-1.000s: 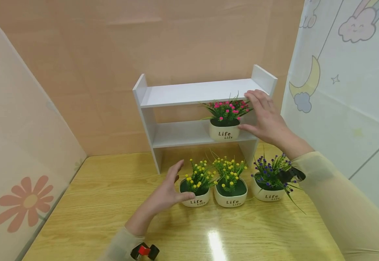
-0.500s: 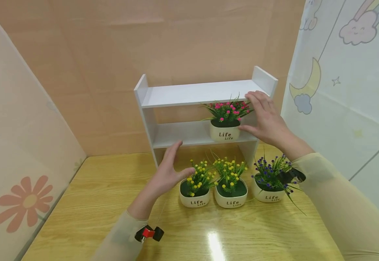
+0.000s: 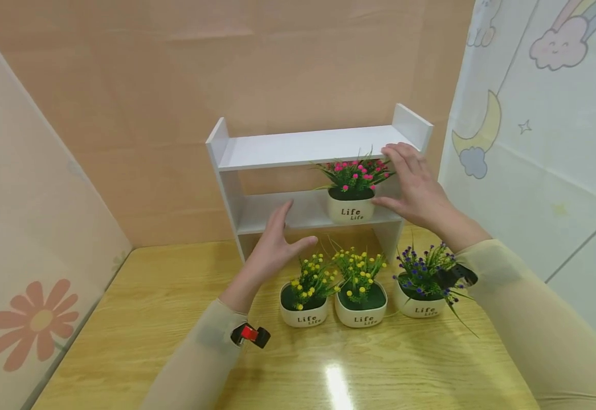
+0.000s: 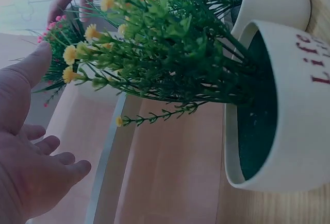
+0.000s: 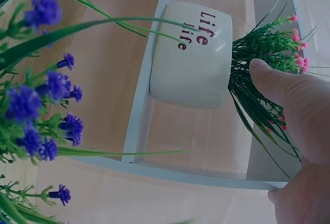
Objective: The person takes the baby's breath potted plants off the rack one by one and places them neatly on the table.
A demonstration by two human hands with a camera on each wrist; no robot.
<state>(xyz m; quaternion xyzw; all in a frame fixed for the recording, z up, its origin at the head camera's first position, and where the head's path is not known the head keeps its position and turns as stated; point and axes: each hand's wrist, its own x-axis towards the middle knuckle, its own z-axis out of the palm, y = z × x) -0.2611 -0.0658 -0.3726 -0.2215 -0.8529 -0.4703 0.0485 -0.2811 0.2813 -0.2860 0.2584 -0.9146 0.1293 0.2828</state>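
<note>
A white potted plant with pink flowers (image 3: pixel 350 210) stands upright on the middle board of a white shelf (image 3: pixel 303 147). My right hand (image 3: pixel 417 185) is at the right side of that plant, fingers extended up by the top board's edge and thumb close to the pot's rim. In the right wrist view the thumb (image 5: pixel 273 82) overlaps the leaves, away from the pot wall. My left hand (image 3: pixel 271 250) hovers in front of the shelf, fingers spread, holding nothing. Just right of it is a yellow-flowered potted plant (image 3: pixel 304 316), also large in the left wrist view.
A second yellow-flowered pot (image 3: pixel 362 315) and a purple-flowered pot (image 3: pixel 422 307) stand in a row on the wooden table (image 3: pixel 139 341), before the shelf. The purple plant sits under my right forearm. A peach backdrop (image 3: pixel 123 114) hangs behind the shelf.
My left hand has risen from beside the left yellow-flowered pot toward the shelf's middle board. The right hand stays by the pink-flowered plant, which has not moved on the shelf.
</note>
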